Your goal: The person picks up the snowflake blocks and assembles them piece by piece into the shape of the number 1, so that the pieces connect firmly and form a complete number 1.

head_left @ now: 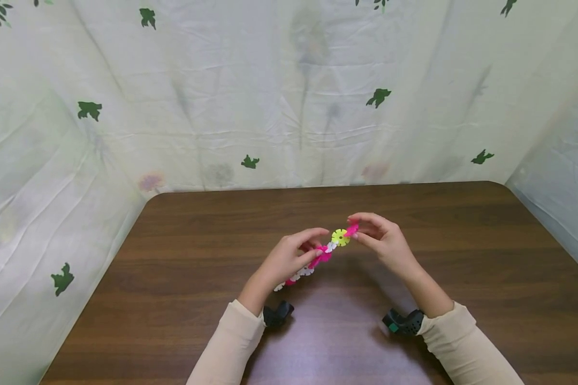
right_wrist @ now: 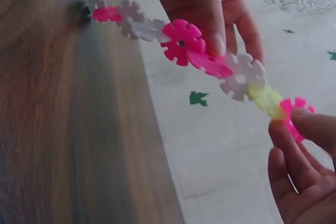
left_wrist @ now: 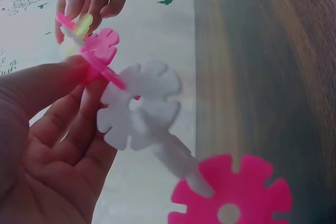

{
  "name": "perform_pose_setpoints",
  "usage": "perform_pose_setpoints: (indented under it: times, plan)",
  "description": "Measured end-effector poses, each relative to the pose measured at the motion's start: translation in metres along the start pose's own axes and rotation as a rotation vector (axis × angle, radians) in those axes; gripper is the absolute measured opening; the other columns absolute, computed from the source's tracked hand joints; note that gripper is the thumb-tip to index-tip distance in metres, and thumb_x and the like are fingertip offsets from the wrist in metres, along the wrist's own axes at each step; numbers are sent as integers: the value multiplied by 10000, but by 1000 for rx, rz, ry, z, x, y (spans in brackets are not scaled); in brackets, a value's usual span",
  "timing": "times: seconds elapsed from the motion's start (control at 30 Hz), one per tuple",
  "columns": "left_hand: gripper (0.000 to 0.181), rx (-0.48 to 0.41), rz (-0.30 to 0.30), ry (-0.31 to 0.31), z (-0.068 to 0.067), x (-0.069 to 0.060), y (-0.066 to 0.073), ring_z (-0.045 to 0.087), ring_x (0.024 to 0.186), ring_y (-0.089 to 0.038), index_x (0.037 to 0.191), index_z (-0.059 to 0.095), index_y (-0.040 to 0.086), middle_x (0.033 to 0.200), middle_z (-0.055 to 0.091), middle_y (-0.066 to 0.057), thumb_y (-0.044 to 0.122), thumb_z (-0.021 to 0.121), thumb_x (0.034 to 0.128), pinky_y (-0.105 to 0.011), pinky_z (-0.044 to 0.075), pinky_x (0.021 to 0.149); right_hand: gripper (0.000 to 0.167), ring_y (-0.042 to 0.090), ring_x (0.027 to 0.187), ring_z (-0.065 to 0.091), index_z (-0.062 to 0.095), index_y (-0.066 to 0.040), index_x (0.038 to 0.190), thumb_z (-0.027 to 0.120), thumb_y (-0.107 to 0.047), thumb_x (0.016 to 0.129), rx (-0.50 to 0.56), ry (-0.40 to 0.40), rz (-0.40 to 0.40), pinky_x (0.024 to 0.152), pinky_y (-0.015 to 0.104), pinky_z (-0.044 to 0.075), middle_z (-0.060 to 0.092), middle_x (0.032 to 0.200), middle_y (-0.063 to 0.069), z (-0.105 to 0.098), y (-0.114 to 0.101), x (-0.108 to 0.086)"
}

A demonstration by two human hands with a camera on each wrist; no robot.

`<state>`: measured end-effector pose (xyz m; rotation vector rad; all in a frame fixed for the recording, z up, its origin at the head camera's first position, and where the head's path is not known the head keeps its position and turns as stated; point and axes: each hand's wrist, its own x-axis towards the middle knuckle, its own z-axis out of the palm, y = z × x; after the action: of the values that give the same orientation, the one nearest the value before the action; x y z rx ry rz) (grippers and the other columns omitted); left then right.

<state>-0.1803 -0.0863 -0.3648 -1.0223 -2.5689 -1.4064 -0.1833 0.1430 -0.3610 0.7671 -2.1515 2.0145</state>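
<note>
A chain of notched flower-shaped plastic discs, pink, white and yellow-green, runs slantwise between the two hands above the table. My left hand (head_left: 289, 256) pinches a pink disc (right_wrist: 210, 64) near the chain's middle between thumb and fingers. At the upper end, my right hand (head_left: 382, 240) pinches a pink disc (right_wrist: 297, 116) that joins a yellow-green disc (head_left: 340, 237). Between the hands a white disc (right_wrist: 242, 77) links on. Past the left hand, white discs (left_wrist: 139, 106) and a pink disc (left_wrist: 231, 192) hang toward the wrist.
The brown wooden table (head_left: 173, 251) spreads under both hands. Behind it and at the sides hangs a pale curtain (head_left: 270, 96) with green bird shapes. Black wrist devices (head_left: 404, 322) sit below both wrists.
</note>
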Motion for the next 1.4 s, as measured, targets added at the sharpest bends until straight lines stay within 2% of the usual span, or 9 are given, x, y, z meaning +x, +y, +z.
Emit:
perform_pose_setpoints:
  times: [0.1, 0.3, 0.53, 0.67, 0.8, 0.9, 1.0, 1.17, 1.4]
  plan:
    - [397, -23, 19, 37, 2, 1, 1, 593, 724, -118, 1190, 552, 42, 835, 632, -38, -6, 643, 806, -219, 484, 686, 366, 154, 864, 622, 472, 74, 1154, 600, 67, 811, 25, 41, 24, 734, 301, 495, 555, 1068, 87, 2, -1, 0]
    - [396, -85, 47, 91, 5, 2, 10, 609, 721, -183, 1181, 547, 17, 837, 651, -87, -48, 631, 799, -254, 494, 678, 364, 168, 871, 624, 453, 83, 1146, 603, 54, 815, 68, 90, 30, 745, 283, 490, 549, 1061, 126, 5, -5, 0]
    - [402, -138, 81, 111, 0, 0, 46, 598, 717, -254, 1161, 512, -69, 791, 622, -167, -100, 626, 777, -276, 497, 644, 461, 239, 788, 610, 453, 46, 1232, 616, 66, 802, 50, 72, 9, 718, 294, 500, 563, 938, 137, 9, -11, 0]
    - [433, -203, 55, 134, 2, 0, 53, 601, 717, -262, 1190, 499, -64, 787, 617, -164, -82, 635, 779, -281, 495, 632, 492, 236, 765, 621, 434, 35, 1269, 597, 85, 808, 55, 45, -27, 702, 301, 504, 589, 868, 146, 11, -17, -1]
    - [465, -276, 14, 147, 6, 0, 58, 614, 705, -268, 1228, 473, -39, 797, 617, -166, -67, 630, 791, -305, 501, 642, 476, 244, 764, 625, 465, 22, 1256, 593, 98, 804, 45, 75, -49, 692, 313, 506, 603, 868, 138, 14, -23, -1]
    - [507, -332, -4, 143, 9, 1, 61, 623, 706, -296, 1263, 435, -33, 802, 614, -190, -74, 624, 794, -372, 504, 680, 420, 281, 758, 616, 506, 28, 1205, 596, 100, 802, 30, 103, -52, 680, 330, 508, 603, 864, 146, 15, -25, -2]
    - [544, -355, -20, 140, 10, 1, 61, 626, 703, -313, 1288, 405, -28, 806, 611, -204, -80, 622, 792, -406, 499, 689, 341, 248, 767, 607, 524, 64, 1143, 590, 94, 810, 36, 99, -54, 682, 317, 508, 599, 876, 149, 16, -23, -2]
    - [560, -355, -57, 129, 14, 1, 56, 633, 701, -287, 1305, 386, -17, 820, 615, -192, -61, 624, 800, -289, 500, 654, 278, 155, 780, 585, 537, 88, 1094, 588, 68, 822, 40, 81, -35, 689, 274, 502, 597, 889, 125, 16, -11, -1]
    - [567, -404, -120, 111, 22, 1, 41, 626, 721, -341, 1313, 350, -42, 829, 604, -227, -77, 605, 808, -202, 482, 632, 272, 142, 779, 600, 534, 77, 1100, 592, 20, 841, 23, 82, 77, 704, 261, 498, 574, 901, 210, 18, 8, -1]
